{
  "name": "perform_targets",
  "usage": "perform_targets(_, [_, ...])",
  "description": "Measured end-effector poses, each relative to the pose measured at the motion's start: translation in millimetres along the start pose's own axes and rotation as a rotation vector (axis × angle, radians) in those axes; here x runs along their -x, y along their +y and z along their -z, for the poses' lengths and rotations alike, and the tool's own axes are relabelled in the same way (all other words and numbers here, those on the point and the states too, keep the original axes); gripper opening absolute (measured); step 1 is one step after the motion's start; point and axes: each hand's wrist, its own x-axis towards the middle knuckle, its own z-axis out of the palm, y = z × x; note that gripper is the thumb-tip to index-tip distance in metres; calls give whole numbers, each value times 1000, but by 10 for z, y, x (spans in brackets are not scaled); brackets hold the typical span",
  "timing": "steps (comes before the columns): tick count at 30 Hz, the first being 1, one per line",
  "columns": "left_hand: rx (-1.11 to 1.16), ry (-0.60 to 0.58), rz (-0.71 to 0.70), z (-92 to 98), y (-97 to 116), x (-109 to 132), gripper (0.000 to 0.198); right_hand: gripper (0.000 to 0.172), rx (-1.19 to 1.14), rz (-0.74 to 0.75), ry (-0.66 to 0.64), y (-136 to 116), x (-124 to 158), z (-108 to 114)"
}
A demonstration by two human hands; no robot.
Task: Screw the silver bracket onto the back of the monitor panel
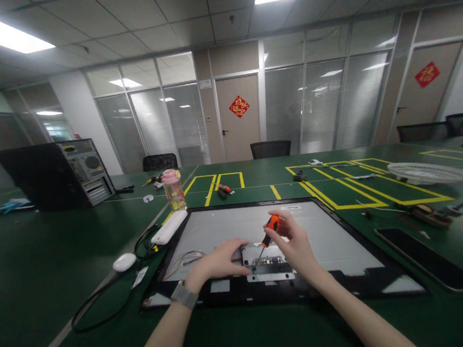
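A flat display panel (228, 225) with a black frame and grey back lies on the green table in front of me. On its near middle part sits a metal bracket (271, 277) with a small board. My right hand (293, 241) grips the orange and black handle of a screwdriver (273, 225), whose tilted shaft points down at the bracket's left part. My left hand (219, 259) rests at the bracket's left side, thumb and fingers apart, steadying or touching its edge. Thin wires (188, 258) run out left of that hand.
Left of the panel are a white power strip (169, 228), black cable and a white oval device (124, 262). Behind stand a pink-lidded bottle (173, 190) and a computer case (57, 174). A dark slab-like panel (430, 258) lies at right, with a clear round tray (428, 172) beyond.
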Motion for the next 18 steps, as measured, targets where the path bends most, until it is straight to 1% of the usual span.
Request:
perform_targets(2, [3,-1,-8,1,-4,-1,75,29,-3,7,-17,-9,4,1])
perform_targets(4, [4,-1,-6,-1,-13,-3,75,28,-42,8,-62,-31,6,2])
perform_targets(8, [4,7,8,-17,-44,-14,76,32,-261,-42,-209,-82,-5,3])
perform_targets(10, [3,8,1,-22,-52,-18,76,33,-343,-76,-240,-89,-18,12])
perform_targets(12, [3,4,2,-19,-48,-18,76,31,-360,-104,-217,-76,-35,32])
perform_targets(16, [11,-6,12,1,-12,-5,76,23,-328,-117,-126,-28,-69,85])
perform_targets(18, [13,-5,11,7,4,1,75,21,-344,-114,-134,-16,-77,106])
